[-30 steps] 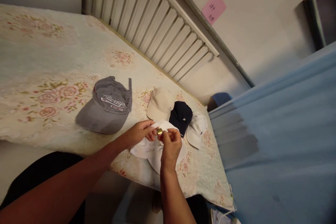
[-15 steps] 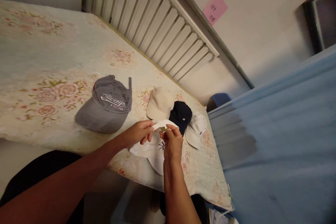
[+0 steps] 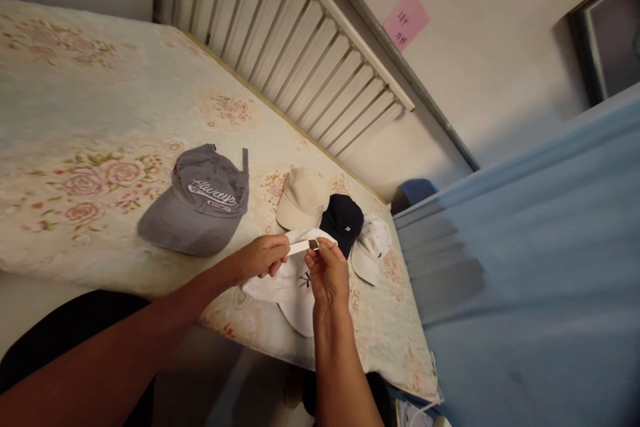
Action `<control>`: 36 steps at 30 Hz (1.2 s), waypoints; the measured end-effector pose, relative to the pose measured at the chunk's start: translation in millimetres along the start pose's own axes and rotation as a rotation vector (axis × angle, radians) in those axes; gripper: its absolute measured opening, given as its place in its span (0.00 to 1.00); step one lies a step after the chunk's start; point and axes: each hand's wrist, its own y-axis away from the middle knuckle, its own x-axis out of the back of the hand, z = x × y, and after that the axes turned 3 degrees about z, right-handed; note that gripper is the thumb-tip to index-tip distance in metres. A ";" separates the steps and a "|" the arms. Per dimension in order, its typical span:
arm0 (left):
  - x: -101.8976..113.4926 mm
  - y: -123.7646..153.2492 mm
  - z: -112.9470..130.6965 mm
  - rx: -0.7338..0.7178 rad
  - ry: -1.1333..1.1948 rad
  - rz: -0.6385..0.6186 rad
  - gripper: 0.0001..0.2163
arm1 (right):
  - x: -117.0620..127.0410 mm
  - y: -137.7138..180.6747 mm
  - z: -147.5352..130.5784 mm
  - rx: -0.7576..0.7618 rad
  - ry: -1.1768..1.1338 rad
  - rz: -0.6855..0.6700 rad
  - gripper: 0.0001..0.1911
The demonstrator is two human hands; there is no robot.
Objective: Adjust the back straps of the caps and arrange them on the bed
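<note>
A white baseball cap (image 3: 283,283) with a dark monogram lies near the front edge of the bed, partly hidden by my hands. Its white strap (image 3: 299,248) is stretched between them, with a small dark metal buckle (image 3: 313,244) on it. My left hand (image 3: 267,257) is closed on the strap's left part. The fingertips of my right hand (image 3: 329,267) pinch the strap at the buckle. Just beyond are a beige cap (image 3: 303,197), a navy cap (image 3: 341,221) and another white cap (image 3: 371,250). To the left rests a grey cap (image 3: 200,203) with white lettering, its strap sticking up.
The caps lie on a floral bedspread (image 3: 125,120). A pale slatted headboard (image 3: 300,47) runs along the wall behind, with a pink note (image 3: 406,21) above it. A blue curtain (image 3: 525,247) hangs along the right side.
My left hand has drawn slightly left and down, and the strap now lies straight and taut from the buckle. The buckle has turned in my right fingers.
</note>
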 end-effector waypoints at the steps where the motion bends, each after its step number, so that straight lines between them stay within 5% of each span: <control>1: -0.3 -0.1 -0.4 0.000 -0.001 0.002 0.11 | 0.1 0.0 0.6 0.003 0.003 0.001 0.10; 36: -4.7 1.6 3.9 0.032 0.118 -0.116 0.11 | 0.6 4.8 10.0 0.195 0.233 0.060 0.10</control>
